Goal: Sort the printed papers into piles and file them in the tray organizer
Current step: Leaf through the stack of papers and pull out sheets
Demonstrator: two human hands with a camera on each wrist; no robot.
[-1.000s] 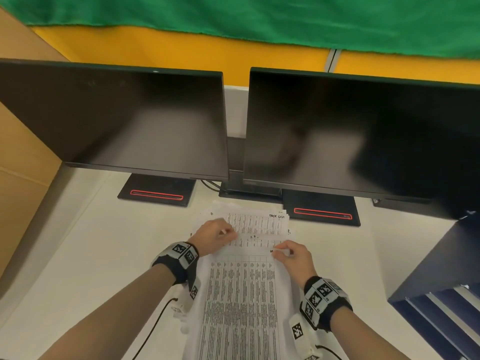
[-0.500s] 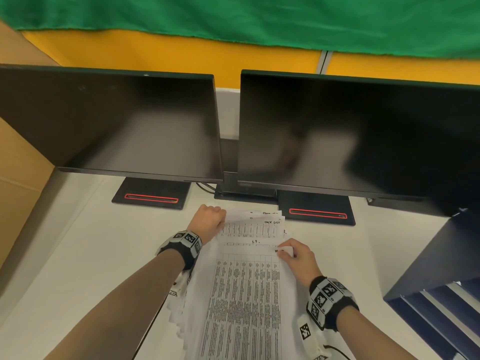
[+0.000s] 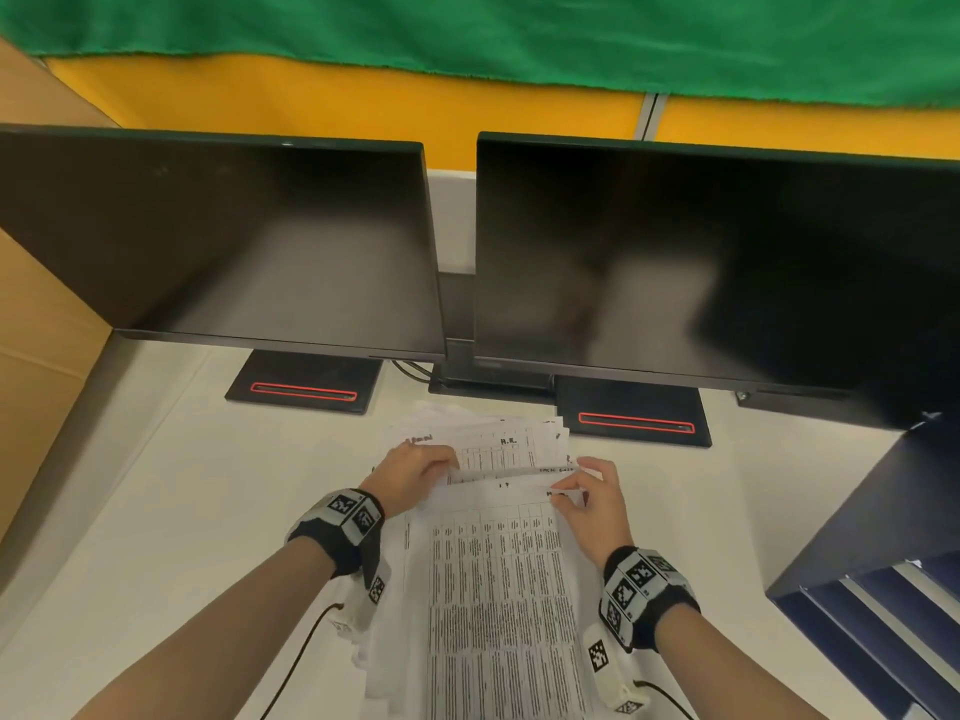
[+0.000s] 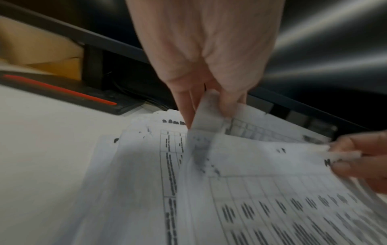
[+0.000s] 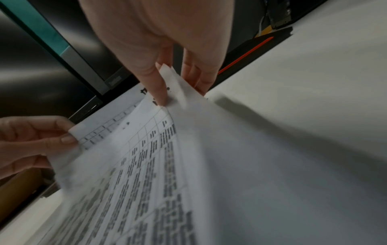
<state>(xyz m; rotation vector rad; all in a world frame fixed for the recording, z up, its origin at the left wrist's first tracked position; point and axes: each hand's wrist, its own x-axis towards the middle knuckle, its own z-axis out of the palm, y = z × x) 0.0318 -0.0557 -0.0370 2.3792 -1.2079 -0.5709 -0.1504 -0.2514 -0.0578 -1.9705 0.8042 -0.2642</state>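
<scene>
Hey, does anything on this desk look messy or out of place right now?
Only the papers: the stack is fanned unevenly, sheet edges sticking out at the far end and along its left side. The left hand and right hand each pinch a top corner of the upper sheets. Nothing looks torn or spilled.

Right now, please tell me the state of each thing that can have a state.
top sheet: far edge lifted, pinched at both corners
paper stack: fanned, lying on the desk
left hand: pinching the sheet
right hand: pinching the sheet
monitors: both dark
tray organizer: no papers visible inside
</scene>
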